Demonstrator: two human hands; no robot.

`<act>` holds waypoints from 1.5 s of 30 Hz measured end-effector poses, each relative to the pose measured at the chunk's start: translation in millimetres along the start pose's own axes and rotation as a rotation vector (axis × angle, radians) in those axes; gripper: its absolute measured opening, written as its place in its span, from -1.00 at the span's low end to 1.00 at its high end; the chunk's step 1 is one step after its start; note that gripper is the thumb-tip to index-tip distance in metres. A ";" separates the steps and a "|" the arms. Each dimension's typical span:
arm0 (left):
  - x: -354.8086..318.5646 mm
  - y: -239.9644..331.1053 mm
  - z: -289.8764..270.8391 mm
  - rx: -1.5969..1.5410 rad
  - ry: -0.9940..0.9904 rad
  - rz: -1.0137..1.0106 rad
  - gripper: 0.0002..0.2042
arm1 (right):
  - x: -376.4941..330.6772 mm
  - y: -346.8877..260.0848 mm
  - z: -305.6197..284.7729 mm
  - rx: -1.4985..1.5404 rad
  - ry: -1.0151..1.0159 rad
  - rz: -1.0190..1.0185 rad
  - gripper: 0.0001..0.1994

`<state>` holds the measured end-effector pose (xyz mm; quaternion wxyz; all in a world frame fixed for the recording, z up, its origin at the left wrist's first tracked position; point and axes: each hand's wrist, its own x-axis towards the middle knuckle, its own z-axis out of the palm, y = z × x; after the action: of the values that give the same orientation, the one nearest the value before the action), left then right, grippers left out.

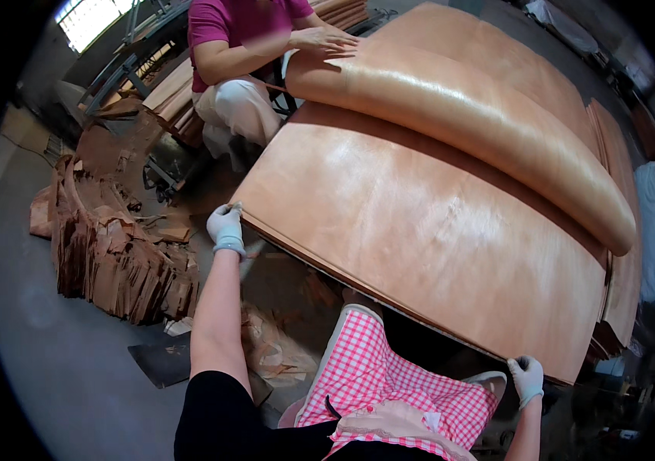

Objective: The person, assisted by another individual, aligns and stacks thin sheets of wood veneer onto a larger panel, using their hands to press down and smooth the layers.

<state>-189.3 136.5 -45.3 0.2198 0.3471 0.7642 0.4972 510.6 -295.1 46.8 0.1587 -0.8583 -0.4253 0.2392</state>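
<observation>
A large thin sheet of light brown wood veneer (420, 223) lies on a stack in front of me. My left hand (225, 227), in a white glove, grips its near left corner. My right hand (527, 378), also gloved, holds the near right corner. The far part of the sheet curls over into a long roll (481, 123). A person in a magenta shirt (239, 23) across the stack rests a hand (327, 38) on the rolled edge.
A heap of torn veneer scraps (112, 261) lies on the grey floor at left. More veneer stacks (627, 230) stand at right and behind the other person. My red checked apron (389, 384) is below. Scraps and a dark plate (160, 359) lie by my feet.
</observation>
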 end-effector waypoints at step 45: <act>-572.4 127.0 193.7 0.662 -1.116 1.068 0.04 | 15.3 309.2 -185.1 -0.255 -0.025 0.355 -0.70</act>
<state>361.4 -141.0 -13.9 0.1874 0.9037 0.3829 0.0398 821.9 -477.4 50.1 -0.0009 -0.9299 -0.2963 0.2181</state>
